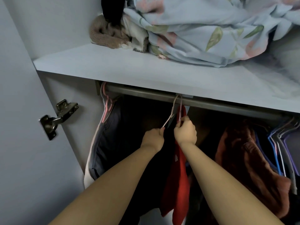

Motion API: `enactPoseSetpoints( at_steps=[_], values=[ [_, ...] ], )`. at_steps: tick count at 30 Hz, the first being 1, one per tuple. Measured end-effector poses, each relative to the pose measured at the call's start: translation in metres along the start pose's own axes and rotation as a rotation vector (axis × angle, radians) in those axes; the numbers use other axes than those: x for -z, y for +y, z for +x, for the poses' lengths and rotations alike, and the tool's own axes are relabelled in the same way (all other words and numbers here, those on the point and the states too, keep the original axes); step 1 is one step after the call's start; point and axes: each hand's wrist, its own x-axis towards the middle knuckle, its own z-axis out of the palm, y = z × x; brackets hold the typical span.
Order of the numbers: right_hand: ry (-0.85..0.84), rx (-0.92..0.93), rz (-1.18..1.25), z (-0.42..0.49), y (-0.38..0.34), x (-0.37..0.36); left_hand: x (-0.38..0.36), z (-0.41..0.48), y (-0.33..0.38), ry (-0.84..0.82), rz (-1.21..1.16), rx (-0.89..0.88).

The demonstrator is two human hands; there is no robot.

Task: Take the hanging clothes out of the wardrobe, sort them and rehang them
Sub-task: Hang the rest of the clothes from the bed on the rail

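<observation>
- The shelf (113,65) is taken up by floral bedding (203,30), so clothes are hung on the rail (146,92) beneath.
- A dark garment (154,176) and a red garment (178,176) are hung mid-rail, apart from the end bunches, probably for lifting out.
- The pale hanger (170,114) is pinched by the left hand (152,138).
- The red garment's hanger neck is gripped by the curled right hand (185,130).

Pale grey-blue shelf (113,69) w/ floral bedding (203,30) on top, metal hinge (56,117) on door (19,111) at L, dim below
</observation>
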Motion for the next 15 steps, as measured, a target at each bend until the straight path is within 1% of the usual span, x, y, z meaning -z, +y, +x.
enactPoseSetpoints(
  at_steps=[3, 7, 11, 15],
  values=[
    [-0.022, 0.006, 0.020, -0.001, -0.002, -0.002, 0.008, 0.001, 0.000, -0.007, 0.022, 0.024],
    [-0.035, 0.017, 0.027, -0.001, -0.012, -0.011, 0.014, -0.002, -0.005, 0.065, 0.012, 0.033],
    [-0.105, 0.111, 0.060, -0.008, -0.040, -0.041, 0.038, -0.001, -0.027, 0.147, -0.035, 0.136],
    [-0.205, 0.193, 0.149, -0.018, -0.081, -0.078, 0.079, 0.001, -0.059, 0.237, -0.046, 0.215]
  ],
)
